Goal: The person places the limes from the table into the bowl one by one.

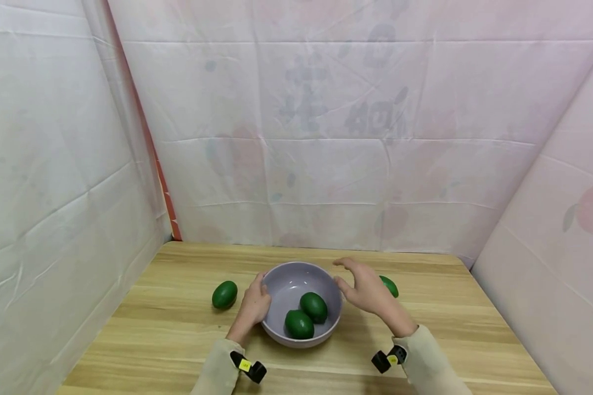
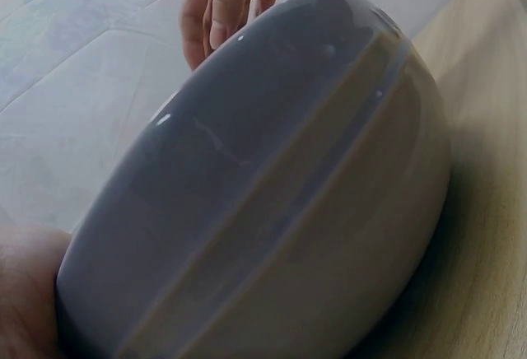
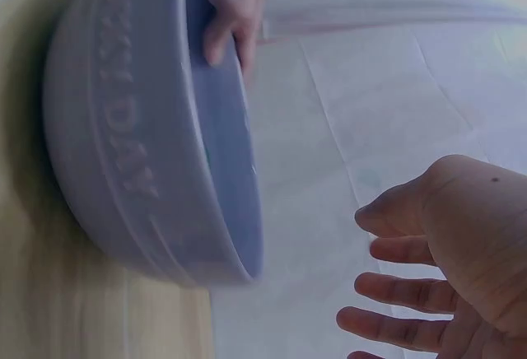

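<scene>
A round greyish-purple bowl (image 1: 283, 293) stands at the middle of the wooden table. My left hand (image 1: 255, 300) grips its left rim, with the thumb (image 3: 216, 42) hooked over the inside. Two glossy green oval fruits, one behind (image 1: 313, 307) and one in front (image 1: 298, 325), lie together in the bowl. Beside the right rim, my right hand (image 1: 368, 288) hovers with nothing in it, its fingers loosely spread; the right wrist view shows a gap between it and the bowl. Raised letters (image 3: 123, 128) run round the bowl's outer wall.
On the table left of the bowl lies a third green fruit (image 1: 224, 295). Another green fruit (image 1: 389, 286) is partly hidden behind my right hand. Pale printed sheets (image 1: 326, 164) hang behind the table (image 1: 143, 329) and along both sides.
</scene>
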Demonstrator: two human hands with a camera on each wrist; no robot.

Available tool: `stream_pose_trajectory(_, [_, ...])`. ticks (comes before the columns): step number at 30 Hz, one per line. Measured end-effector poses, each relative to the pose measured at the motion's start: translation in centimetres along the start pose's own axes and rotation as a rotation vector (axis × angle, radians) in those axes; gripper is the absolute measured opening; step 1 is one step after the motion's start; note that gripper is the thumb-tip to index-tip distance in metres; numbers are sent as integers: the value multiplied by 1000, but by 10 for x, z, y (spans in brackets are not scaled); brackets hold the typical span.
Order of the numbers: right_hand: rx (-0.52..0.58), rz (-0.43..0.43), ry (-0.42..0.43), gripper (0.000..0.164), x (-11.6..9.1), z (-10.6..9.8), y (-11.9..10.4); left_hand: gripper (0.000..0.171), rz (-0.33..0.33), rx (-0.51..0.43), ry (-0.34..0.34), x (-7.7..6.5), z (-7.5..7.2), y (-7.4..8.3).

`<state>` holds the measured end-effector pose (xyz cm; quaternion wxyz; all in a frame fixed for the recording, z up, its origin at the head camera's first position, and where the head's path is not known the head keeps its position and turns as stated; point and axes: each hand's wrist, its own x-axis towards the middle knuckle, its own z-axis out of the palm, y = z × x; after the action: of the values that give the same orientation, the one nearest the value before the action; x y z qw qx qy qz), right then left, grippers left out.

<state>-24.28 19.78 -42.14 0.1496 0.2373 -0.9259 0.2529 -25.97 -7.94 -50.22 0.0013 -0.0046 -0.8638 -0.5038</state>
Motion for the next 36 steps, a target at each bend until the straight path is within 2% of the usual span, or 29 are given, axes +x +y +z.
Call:
stream_pose_trajectory(8, [-12,40,56,42,0,-15,25,47,-1,0,-3,0,-1,1])
stream_pose_trajectory(18, [-38,105,51,36,-3,-30,53,47,17,13,7,-1,-1,-1])
stream_pose_trajectory(25, [-51,154,14,43,-10,-30,70,47,2,11,5,-1,-1,-1])
stream_pose_trajectory(36, [-80,185,-20,42,-19,-24,87,46,6,10,-3,-2,-1,-1])
